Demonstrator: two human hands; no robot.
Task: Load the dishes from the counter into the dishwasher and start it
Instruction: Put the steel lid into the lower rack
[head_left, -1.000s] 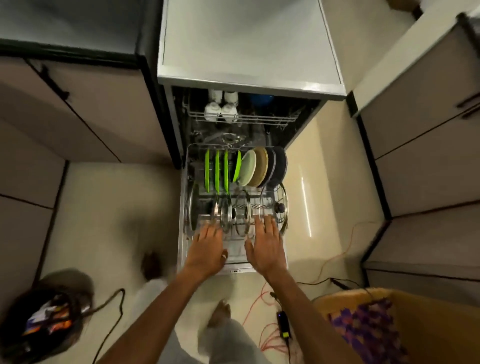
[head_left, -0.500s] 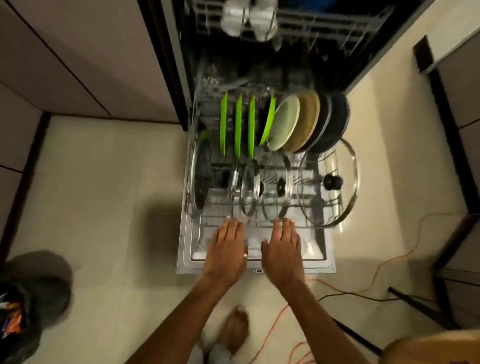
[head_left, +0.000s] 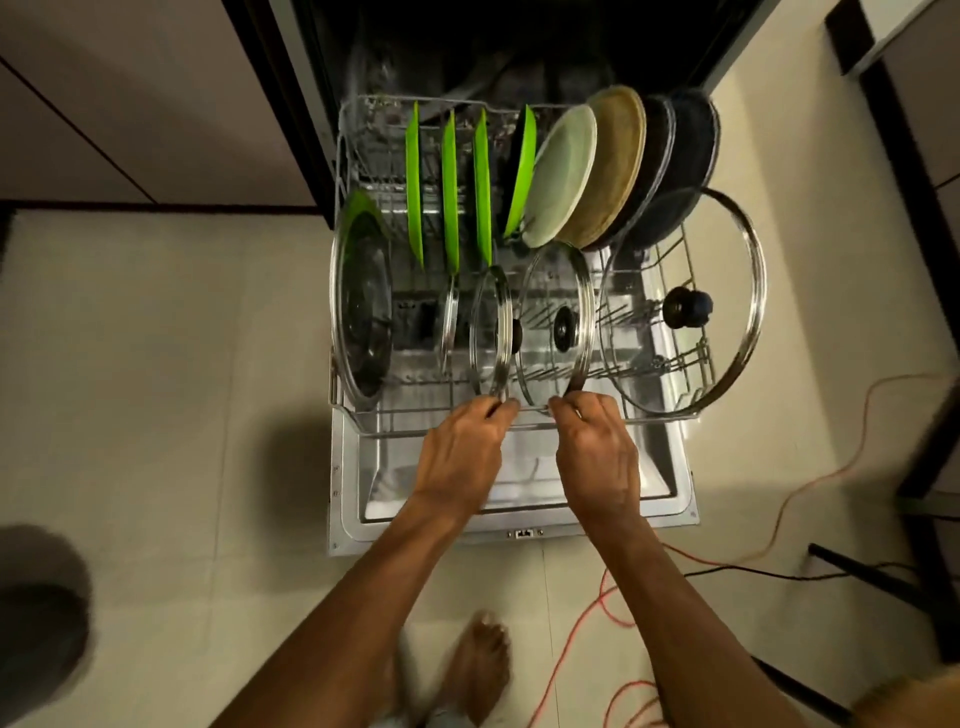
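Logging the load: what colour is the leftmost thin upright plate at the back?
The plate is bright green; head view.

No text, brand or number can be read anywhere. A small marked fitting on the dishwasher door (head_left: 347, 519) front edge is too blurred to read.

Green plates (head_left: 450, 187) 4 (fifth unclear), round plates (head_left: 563, 171) 4, glass lids (head_left: 680, 249) 5.

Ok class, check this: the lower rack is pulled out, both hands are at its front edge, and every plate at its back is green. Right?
Not every plate. The head view shows green plates at the back left of the lower rack, then a pale plate, a tan plate and dark plates. The rest stands.
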